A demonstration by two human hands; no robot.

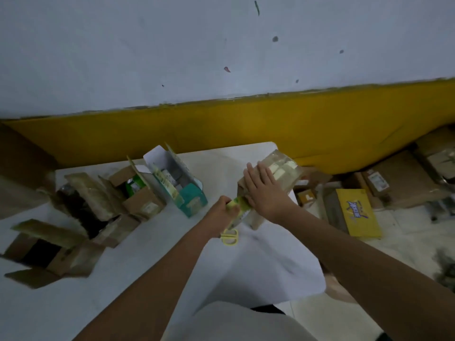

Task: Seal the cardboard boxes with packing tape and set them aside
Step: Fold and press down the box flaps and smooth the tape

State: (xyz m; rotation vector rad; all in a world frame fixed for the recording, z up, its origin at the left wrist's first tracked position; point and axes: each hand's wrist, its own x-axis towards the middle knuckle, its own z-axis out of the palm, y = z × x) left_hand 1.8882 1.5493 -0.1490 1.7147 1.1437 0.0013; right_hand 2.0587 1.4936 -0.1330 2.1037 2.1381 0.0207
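Observation:
A closed cardboard box [283,173] with clear tape over its top stands at the right edge of the white table [246,262]. My right hand [266,190] lies flat on its top, fingers spread. My left hand [225,210] is closed around a yellow-green tape roll [237,205] held against the box's near end. Yellow scissors [230,236] lie on the table just below that hand. To the left stand several open boxes: a large one [49,252] at the near left, a brown one [140,193] and a teal-and-white one [182,183].
A white wall with a yellow lower band [246,129] runs behind the table. On the floor to the right lie a yellow box [357,212] and several brown cartons [403,183]. A large carton [22,168] stands at the far left.

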